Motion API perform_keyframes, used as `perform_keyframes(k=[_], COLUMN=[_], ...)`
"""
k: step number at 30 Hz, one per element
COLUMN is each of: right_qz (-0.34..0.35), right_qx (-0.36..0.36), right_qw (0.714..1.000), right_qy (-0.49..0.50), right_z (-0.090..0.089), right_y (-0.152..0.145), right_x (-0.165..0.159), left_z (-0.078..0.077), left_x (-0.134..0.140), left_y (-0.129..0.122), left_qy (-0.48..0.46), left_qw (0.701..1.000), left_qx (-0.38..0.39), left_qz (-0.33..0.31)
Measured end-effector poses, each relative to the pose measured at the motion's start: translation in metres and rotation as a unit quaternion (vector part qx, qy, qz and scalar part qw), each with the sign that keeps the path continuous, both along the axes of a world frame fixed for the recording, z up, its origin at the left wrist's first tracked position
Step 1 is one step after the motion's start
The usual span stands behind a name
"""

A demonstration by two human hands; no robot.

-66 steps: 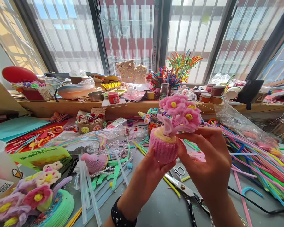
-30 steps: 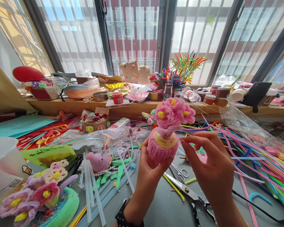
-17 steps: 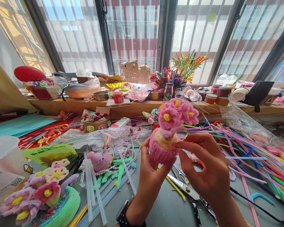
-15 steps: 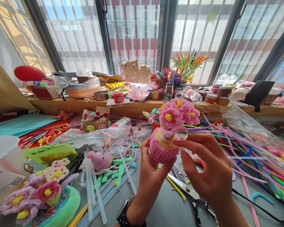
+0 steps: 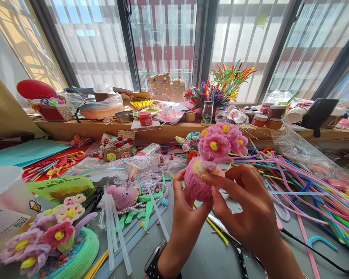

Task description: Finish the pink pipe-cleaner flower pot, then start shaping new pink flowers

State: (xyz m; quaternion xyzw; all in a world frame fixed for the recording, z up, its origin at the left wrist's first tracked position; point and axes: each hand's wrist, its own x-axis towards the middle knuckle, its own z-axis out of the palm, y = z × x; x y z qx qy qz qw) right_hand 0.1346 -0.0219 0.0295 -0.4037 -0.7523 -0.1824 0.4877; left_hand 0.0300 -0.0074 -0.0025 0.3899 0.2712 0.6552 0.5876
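Observation:
A pink pipe-cleaner flower pot (image 5: pixel 196 182) with a yellow top band is held up over the table. Fuzzy pink flowers (image 5: pixel 216 142) with yellow centres rise out of it, tilted to the right. My left hand (image 5: pixel 189 217) cups the pot from below and the left, thumb and fingers closed round it. My right hand (image 5: pixel 246 205) has its index fingertip on the yellow band and its thumb close to the pot's right side. Scissors (image 5: pixel 221 224) lie on the table under my hands, partly hidden by the right one.
Bundled pipe cleaners (image 5: pixel 305 186) spread across the right. Clear glue sticks (image 5: pixel 113 232), a pink knitted piece (image 5: pixel 124 197) and a green pot with flowers (image 5: pixel 75 255) lie to the left. A white cup (image 5: pixel 6 209) stands at the left edge. Jars (image 5: pixel 259 120) line the sill.
My right hand has moved left, its index finger now further across the yellow band. The pot and flowers have shifted slightly right and down; my left hand still holds the pot.

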Motion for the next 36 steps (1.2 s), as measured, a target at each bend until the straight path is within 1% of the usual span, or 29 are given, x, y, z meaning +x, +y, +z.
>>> perform_keyframes(k=[3, 6, 10, 11, 13, 16, 17, 19, 21, 23, 26, 29, 32, 34, 36], right_qz=[0.010, 0.006, -0.058, -0.074, -0.098, -0.118, -0.124, -0.130, -0.117, -0.092, -0.060, -0.051, -0.045, -0.043, -0.046], right_qx=[0.000, 0.004, 0.010, -0.001, -0.060, -0.210, -0.267, -0.371, -0.437, -0.466, -0.486, -0.498, -0.512, -0.515, -0.509], right_qw=[1.000, 0.998, 0.987, 0.984, 0.978, 0.962, 0.951, 0.919, 0.891, 0.876, 0.863, 0.850, 0.836, 0.834, 0.839], right_qy=[0.015, 0.068, 0.151, 0.164, 0.175, 0.127, 0.092, 0.015, -0.047, -0.083, -0.127, -0.164, -0.191, -0.195, -0.188], right_z=[0.001, 0.003, 0.006, 0.006, 0.004, -0.004, -0.008, -0.017, -0.026, -0.034, -0.042, -0.047, -0.050, -0.053, -0.058], right_y=[-0.002, -0.003, 0.002, 0.004, 0.010, 0.022, 0.026, 0.034, 0.041, 0.046, 0.055, 0.068, 0.081, 0.087, 0.090], right_x=[-0.001, 0.001, 0.016, 0.021, 0.031, 0.041, 0.042, 0.040, 0.034, 0.027, 0.018, 0.009, 0.001, -0.004, -0.008], left_z=[0.000, 0.000, 0.006, 0.008, 0.011, 0.014, 0.014, 0.014, 0.014, 0.014, 0.017, 0.017, 0.015, 0.013, 0.013], left_x=[0.000, -0.002, -0.010, -0.012, -0.018, -0.027, -0.029, -0.034, -0.037, -0.040, -0.043, -0.044, -0.042, -0.041, -0.039], left_y=[0.000, 0.002, 0.008, 0.010, 0.013, 0.019, 0.021, 0.024, 0.026, 0.025, 0.022, 0.020, 0.021, 0.022, 0.022], left_qy=[0.006, 0.023, 0.031, 0.030, 0.024, 0.002, -0.008, -0.034, -0.064, -0.093, -0.121, -0.136, -0.156, -0.162, -0.162], left_qw=[1.000, 1.000, 0.999, 0.999, 1.000, 1.000, 1.000, 0.997, 0.994, 0.989, 0.983, 0.979, 0.975, 0.973, 0.972], left_qx=[0.006, -0.001, -0.026, -0.024, -0.009, 0.009, 0.015, 0.023, 0.023, 0.010, -0.024, -0.058, -0.066, -0.070, -0.076], left_qz=[0.002, 0.009, 0.011, 0.012, 0.011, -0.008, -0.023, -0.059, -0.090, -0.113, -0.137, -0.140, -0.145, -0.151, -0.153])
